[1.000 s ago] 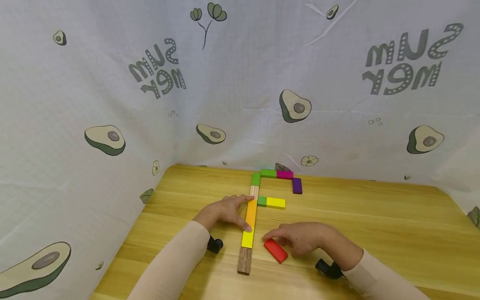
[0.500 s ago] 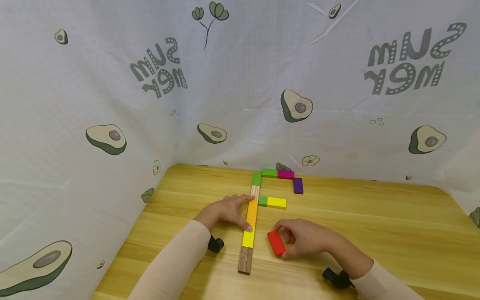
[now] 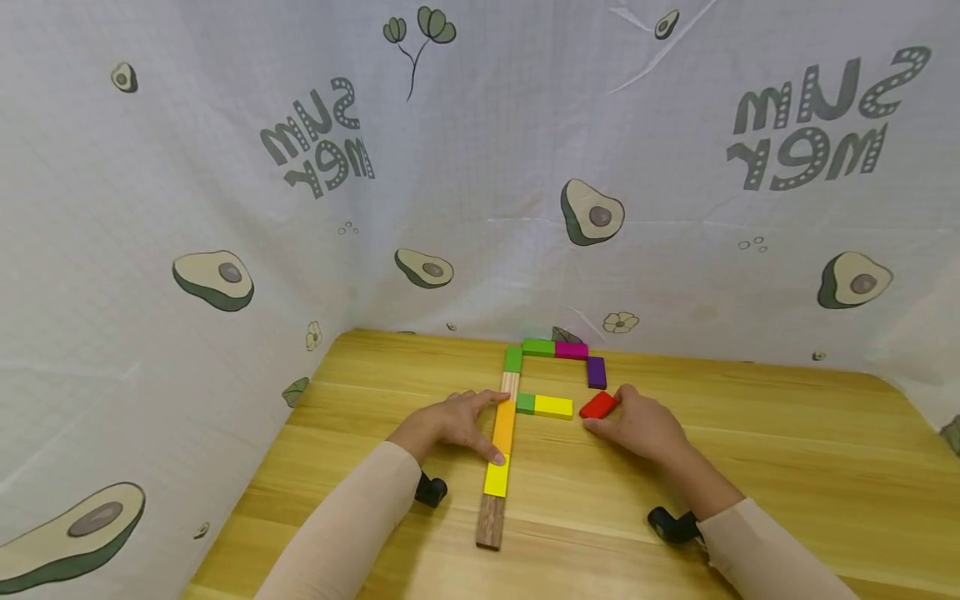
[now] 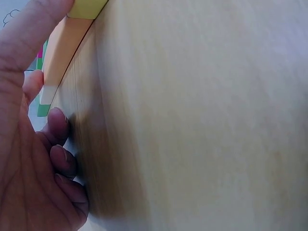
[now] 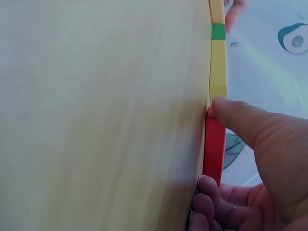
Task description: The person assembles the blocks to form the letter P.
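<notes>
My right hand pinches a red block by its ends between thumb and fingers, the block slanted close to the right end of a yellow block. That yellow block follows a short green block, the two reaching right from a long column. My left hand lies beside this column with thumb and index finger spread. Its thumb tip touches a second yellow block; the index fingertip rests where an orange block meets a pale wood block. A dark brown block forms the near end.
At the column's far end is a green block. From there another green block and a magenta block run right to a purple block. A printed cloth hangs behind and left of the wooden table.
My right hand has first touched, then pinched the red block and moved it away from me and to the right, near the yellow block's end. My left hand has stayed on the column.
</notes>
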`<action>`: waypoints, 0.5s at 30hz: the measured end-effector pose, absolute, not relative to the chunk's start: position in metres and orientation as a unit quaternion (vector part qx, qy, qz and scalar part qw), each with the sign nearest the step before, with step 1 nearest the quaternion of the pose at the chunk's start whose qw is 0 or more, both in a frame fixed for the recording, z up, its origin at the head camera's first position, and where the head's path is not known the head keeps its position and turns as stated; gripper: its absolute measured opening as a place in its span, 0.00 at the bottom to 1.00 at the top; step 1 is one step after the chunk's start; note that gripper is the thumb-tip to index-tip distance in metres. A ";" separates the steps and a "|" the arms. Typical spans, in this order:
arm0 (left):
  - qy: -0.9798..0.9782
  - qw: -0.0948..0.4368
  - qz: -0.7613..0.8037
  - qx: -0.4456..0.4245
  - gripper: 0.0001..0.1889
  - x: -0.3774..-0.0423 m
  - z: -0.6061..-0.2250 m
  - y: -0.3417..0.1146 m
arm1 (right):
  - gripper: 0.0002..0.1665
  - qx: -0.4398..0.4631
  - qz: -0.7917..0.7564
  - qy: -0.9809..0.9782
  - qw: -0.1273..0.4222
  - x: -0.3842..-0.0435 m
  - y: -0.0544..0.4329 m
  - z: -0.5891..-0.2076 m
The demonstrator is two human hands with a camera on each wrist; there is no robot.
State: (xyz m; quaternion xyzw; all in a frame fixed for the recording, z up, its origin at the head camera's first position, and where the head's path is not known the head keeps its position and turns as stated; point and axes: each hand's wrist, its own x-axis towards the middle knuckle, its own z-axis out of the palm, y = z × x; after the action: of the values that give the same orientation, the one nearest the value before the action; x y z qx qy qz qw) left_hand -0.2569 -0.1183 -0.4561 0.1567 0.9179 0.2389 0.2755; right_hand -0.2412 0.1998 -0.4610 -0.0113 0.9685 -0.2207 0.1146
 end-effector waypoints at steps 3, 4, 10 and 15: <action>0.917 0.275 0.242 0.157 0.56 -0.257 -0.456 -0.118 | 0.48 -0.019 -0.206 0.972 0.110 -0.245 0.197 -0.462; 0.917 0.276 0.242 0.157 0.56 -0.257 -0.456 -0.118 | 0.48 -0.022 -0.206 0.972 0.109 -0.246 0.196 -0.462; 0.917 0.275 0.241 0.156 0.55 -0.257 -0.456 -0.117 | 0.51 -0.034 -0.203 0.973 0.103 -0.248 0.194 -0.462; 0.918 0.277 0.236 0.157 0.56 -0.257 -0.456 -0.118 | 0.52 -0.041 -0.199 0.974 0.098 -0.249 0.193 -0.464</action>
State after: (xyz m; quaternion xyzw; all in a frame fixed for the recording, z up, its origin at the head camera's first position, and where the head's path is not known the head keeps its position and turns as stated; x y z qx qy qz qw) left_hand -0.2572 -0.1180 -0.4561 0.1567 0.9181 0.2365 0.2767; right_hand -0.2486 0.1931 -0.4636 -0.0413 0.9743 -0.1989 0.0977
